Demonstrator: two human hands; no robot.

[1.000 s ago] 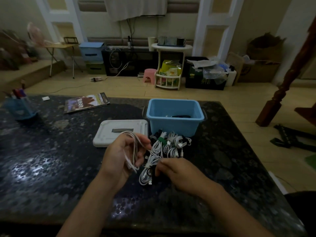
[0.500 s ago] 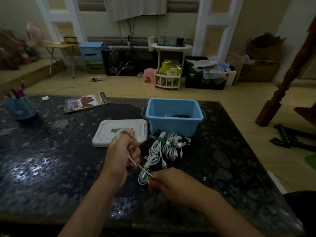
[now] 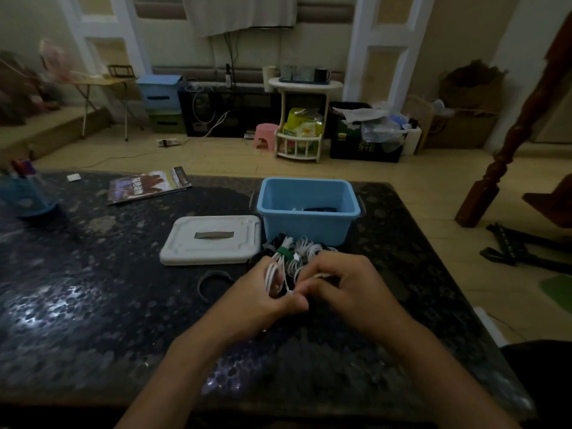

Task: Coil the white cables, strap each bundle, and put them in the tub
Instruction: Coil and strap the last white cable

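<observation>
Two hands meet over one white cable coil at the middle of your dark speckled desk (image 3: pixel 93 305).

Your left hand (image 3: pixel 263 297) has its fingers curled round a coiled white cable (image 3: pixel 274 278), the loops standing up between thumb and fingers. Your right hand (image 3: pixel 343 286) is curled in against it, thumb tip touching your left thumb, pinching at the same coil; what lies under its fingers is hidden. Just behind both hands lies a heap of white cable bundles (image 3: pixel 305 247), one wrapped with a green strap (image 3: pixel 283 251), touching the front wall of the blue tub (image 3: pixel 306 226). Something dark lies inside the tub. Its white lid (image 3: pixel 212 239) rests flat beside it on the left, and a dark loop strap (image 3: pixel 213 281) lies near your left hand.
</observation>
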